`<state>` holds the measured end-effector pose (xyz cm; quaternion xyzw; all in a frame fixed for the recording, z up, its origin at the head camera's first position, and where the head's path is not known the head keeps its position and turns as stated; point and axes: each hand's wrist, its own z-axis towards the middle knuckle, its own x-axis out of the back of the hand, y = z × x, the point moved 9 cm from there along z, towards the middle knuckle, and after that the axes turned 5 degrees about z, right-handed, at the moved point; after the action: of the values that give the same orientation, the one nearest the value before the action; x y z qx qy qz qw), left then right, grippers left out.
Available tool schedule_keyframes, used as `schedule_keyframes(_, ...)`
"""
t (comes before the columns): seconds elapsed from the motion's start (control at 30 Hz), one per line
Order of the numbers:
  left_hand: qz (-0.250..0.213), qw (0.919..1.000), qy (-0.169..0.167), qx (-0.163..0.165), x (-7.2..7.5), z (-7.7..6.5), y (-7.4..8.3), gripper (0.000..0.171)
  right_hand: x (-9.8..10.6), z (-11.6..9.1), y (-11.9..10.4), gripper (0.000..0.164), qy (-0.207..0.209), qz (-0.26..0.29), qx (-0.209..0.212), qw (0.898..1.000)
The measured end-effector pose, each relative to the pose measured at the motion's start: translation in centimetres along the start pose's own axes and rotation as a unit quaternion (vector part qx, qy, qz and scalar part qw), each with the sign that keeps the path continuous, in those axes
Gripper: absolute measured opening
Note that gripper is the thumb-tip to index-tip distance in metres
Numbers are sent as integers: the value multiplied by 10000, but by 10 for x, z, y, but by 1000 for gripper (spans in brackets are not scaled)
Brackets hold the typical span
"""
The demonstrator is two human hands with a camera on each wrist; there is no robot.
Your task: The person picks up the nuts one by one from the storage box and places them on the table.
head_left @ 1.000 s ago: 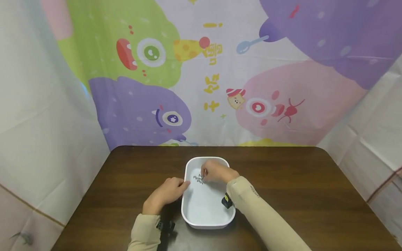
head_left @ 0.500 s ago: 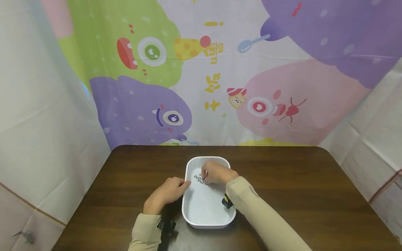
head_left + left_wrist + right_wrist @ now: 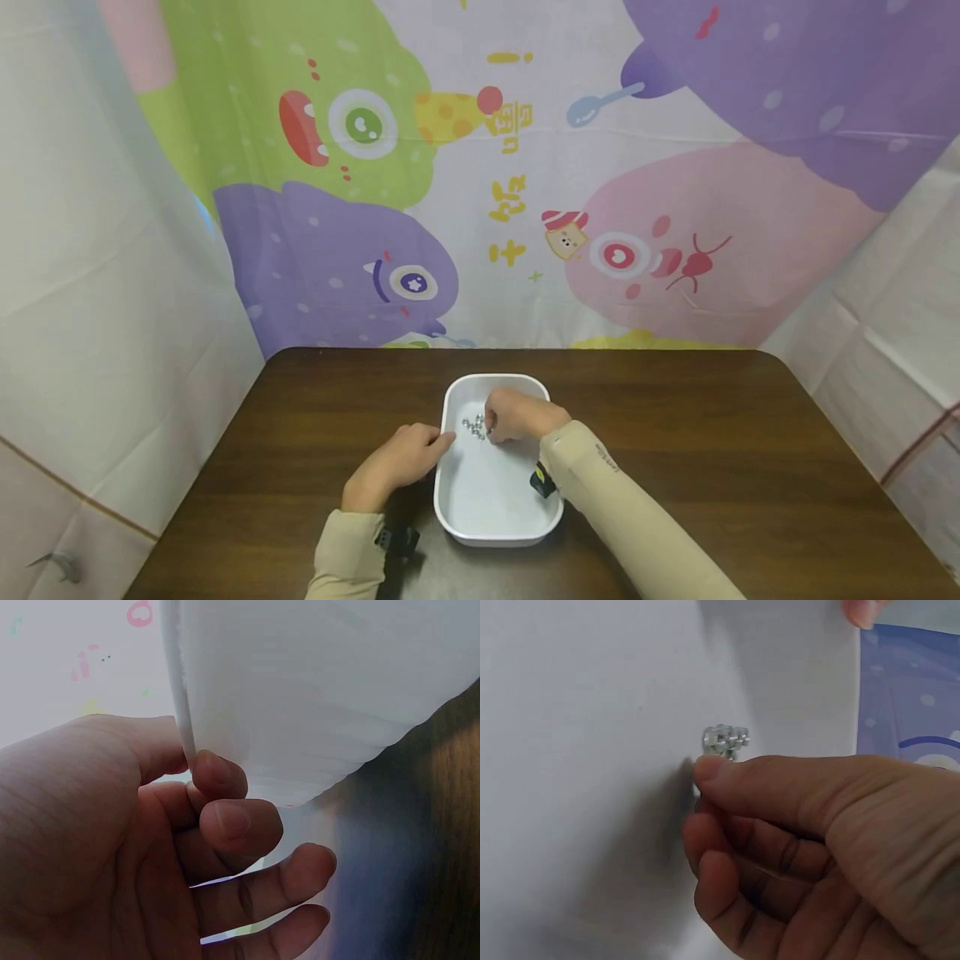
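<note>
A white rectangular tray (image 3: 495, 504) with rounded corners stands on the table. Several small silver nuts (image 3: 472, 425) lie bunched on its floor, toward the far left. My right hand (image 3: 516, 413) reaches inside, just right of the bunch, pinching a silver nut (image 3: 490, 432) between thumb and forefinger; in the right wrist view the fingertips mostly hide it, with other nuts (image 3: 724, 739) just beyond the thumb. My left hand (image 3: 405, 454) grips the tray's left rim, its thumb over the edge and curled fingers (image 3: 240, 825) outside the wall.
The dark brown wooden table (image 3: 675, 467) extends around the tray on all sides. Behind it hangs a cartoon-printed curtain (image 3: 510, 292), with pale sheets (image 3: 112, 275) at both sides. Black wrist cameras (image 3: 397, 542) sit at both sleeves.
My right hand has shifted slightly right, away from the bunch, with a nut at its fingertips, and more of the bunch shows. The left hand stays at the rim.
</note>
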<state>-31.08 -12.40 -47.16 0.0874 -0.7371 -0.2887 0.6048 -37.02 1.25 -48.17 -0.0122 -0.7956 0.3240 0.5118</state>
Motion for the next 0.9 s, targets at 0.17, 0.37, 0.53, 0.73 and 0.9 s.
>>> schedule_keyframes(0.17,26,10000,2,-45,0,2,2,38,6,-4,0,15,-29,88,-58,9999)
schedule_keyframes(0.37,0,10000,-36,22,-1,1,1,41,12,-7,-4,14,-140,72,-89,9998)
schedule_keyframes(0.53,-9,10000,-24,66,-4,0,-1,41,20,-12,-12,11,-60,-15,148,9999)
schedule_keyframes(0.73,-66,9998,-42,170,-4,1,-2,39,34,-17,-19,9,294,-276,415,9983)
schedule_keyframes(0.9,-23,9999,-12,142,-3,1,-1,40,42,-22,-22,9,414,-391,490,9972)
